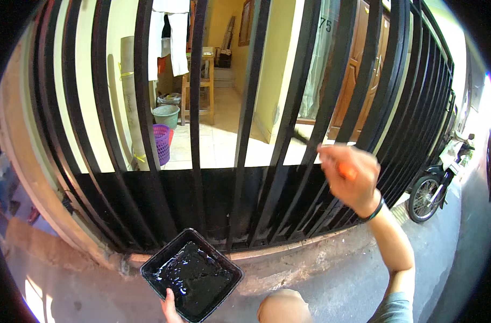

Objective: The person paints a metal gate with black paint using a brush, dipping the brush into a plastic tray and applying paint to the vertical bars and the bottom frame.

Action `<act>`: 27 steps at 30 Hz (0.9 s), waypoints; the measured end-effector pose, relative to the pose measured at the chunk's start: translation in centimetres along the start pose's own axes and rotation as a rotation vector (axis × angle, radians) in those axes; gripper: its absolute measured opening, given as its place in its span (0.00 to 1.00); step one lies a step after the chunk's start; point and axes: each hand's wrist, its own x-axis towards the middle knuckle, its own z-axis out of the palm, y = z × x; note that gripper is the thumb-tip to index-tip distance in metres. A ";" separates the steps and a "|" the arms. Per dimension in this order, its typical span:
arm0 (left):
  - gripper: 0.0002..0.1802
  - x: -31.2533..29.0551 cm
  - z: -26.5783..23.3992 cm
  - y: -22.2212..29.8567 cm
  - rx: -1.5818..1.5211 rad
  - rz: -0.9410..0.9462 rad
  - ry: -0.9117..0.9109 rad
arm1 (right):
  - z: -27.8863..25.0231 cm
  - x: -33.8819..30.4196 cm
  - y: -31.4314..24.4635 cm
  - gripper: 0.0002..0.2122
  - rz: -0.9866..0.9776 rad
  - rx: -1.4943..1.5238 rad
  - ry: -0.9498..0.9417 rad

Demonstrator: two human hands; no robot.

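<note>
My right hand [348,175] is raised in front of the black metal fence [245,107], its fingers closed round a paintbrush [301,137]. The brush's orange handle shows under the palm, and its dark bristle end points left at an upright bar. Whether the bristles touch that bar I cannot make out, as the brush is blurred. Low in front of the fence, my left hand [170,309] grips the near-left rim of a square black tray [233,269], thumb over the edge. Shiny wet black paint [189,269] coats the tray's inside. The left fingers under it are hidden.
Behind the bars stand a purple basket [162,144], a grey-green bucket [165,116] and a wooden stool [206,89]. A motorcycle [436,185] is parked along the fence at right. A low concrete ledge [294,264] runs below it. A rounded tan shape [284,308] shows at the lower edge.
</note>
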 end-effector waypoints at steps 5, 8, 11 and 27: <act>0.35 -0.9 1.4 0.4 0.050 -0.023 0.069 | -1.5 7.4 4.6 0.06 0.178 0.104 0.266; 0.35 -1.1 1.8 0.2 0.046 -0.009 0.065 | -2.3 8.7 4.8 0.08 0.149 0.012 0.374; 0.36 -1.1 2.1 0.7 0.032 -0.015 0.060 | -0.4 4.5 3.6 0.11 -0.043 -0.150 0.133; 0.38 -1.3 -1.3 -1.2 0.150 0.112 -0.034 | -3.3 15.1 6.5 0.09 0.134 0.077 0.500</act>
